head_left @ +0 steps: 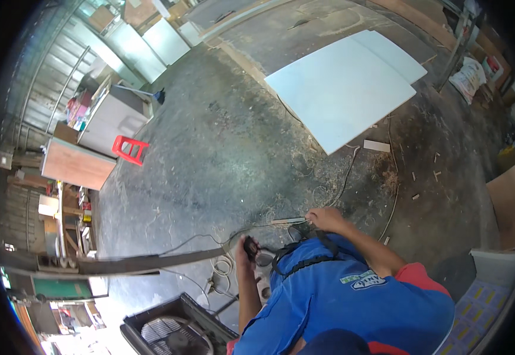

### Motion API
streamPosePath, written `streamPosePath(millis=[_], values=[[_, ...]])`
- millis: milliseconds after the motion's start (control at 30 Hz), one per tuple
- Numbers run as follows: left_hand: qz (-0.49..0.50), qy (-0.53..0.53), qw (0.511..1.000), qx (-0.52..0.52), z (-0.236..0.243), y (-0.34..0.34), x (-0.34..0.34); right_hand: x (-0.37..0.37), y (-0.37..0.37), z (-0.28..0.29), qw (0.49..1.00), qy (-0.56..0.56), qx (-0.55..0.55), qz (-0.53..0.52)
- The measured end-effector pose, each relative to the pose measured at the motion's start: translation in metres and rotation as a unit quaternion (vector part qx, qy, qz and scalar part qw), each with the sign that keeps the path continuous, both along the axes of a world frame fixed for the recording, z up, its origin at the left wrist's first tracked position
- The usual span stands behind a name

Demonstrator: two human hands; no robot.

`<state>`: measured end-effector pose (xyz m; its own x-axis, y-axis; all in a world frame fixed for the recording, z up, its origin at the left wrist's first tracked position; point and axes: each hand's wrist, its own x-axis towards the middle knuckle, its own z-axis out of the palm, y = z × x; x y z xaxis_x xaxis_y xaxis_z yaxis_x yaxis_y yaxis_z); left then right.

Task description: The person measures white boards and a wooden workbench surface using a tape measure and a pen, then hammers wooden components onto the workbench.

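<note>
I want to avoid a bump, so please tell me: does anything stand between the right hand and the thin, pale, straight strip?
Nothing visible does: the thin, pale, straight strip ends at the fingers of the right hand, though contact is unclear. The left hand is beyond the strip's other end.

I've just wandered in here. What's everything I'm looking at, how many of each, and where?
White panels: at least two, overlapping, upper right
Stool: one, red, left
Cabinet: one, grey, behind the stool
Leaning panels: several, pale, upper left
Sack: one, mostly white, upper right
Short board: one, white, floor below the white panels
Cable coil: one, whitish, left of the left hand
Crate-like thing: one, black, round grille visible, bottom left
Pale strip: one, whitish, by the right hand
Dark object: one, blackish, in the left hand, kind unclear
Shirt: one, blue and red, lower centre
Hands: two, bare; left, right, lower centre
</note>
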<state>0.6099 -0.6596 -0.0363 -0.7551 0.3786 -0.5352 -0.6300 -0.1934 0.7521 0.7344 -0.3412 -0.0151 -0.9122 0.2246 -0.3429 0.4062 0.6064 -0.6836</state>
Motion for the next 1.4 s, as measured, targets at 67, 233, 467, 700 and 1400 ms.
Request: streamPosePath(millis=[67,233,467,700,1400], values=[[-0.020,0.015,1.000,-0.011,0.024,0.023,-0.060,-0.034,0.013,0.023,0.996,0.047,-0.023,-0.076],[-0.082,0.047,0.995,-0.031,0.064,0.083,-0.176,-0.104,0.038,0.035,0.995,0.032,-0.027,-0.091],[-0.155,0.050,0.986,-0.048,0.055,0.164,-0.279,-0.229,0.069,0.029,0.996,0.044,-0.072,-0.020],[-0.320,0.068,0.939,-0.103,0.082,0.257,-0.363,-0.355,0.136,0.063,0.991,0.095,-0.087,-0.048],[-0.871,0.291,0.395,0.013,0.116,0.550,-0.507,-0.334,0.119,0.044,0.661,0.260,-0.178,-0.681]])
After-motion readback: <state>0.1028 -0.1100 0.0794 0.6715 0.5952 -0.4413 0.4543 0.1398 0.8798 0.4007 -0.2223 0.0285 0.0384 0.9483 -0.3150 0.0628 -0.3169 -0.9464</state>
